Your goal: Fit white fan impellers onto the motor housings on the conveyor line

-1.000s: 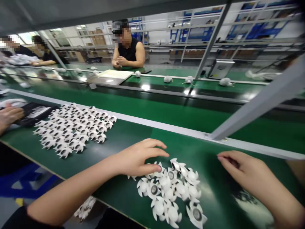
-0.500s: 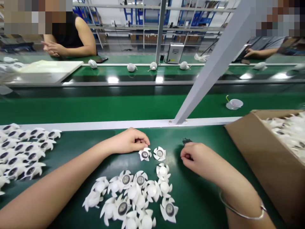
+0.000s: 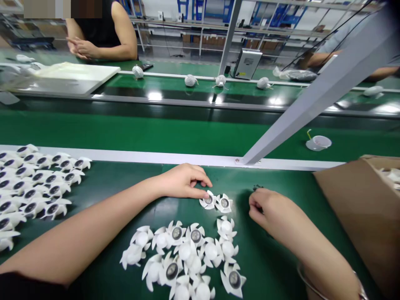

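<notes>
Evidently laid for access: two white fan wheels sit recessed side up, front-left of the slanted post's foot. Left hand, left of that foot, loosely open, thumb on one wheel, probably steadying it. Right hand, front-right of foot, curled; cannot tell whether gripping.

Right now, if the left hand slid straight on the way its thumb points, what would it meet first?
The left hand would likely meet the white fan wheel at its thumb tip, which it seems to touch; the second fan wheel lies just beyond.
</notes>
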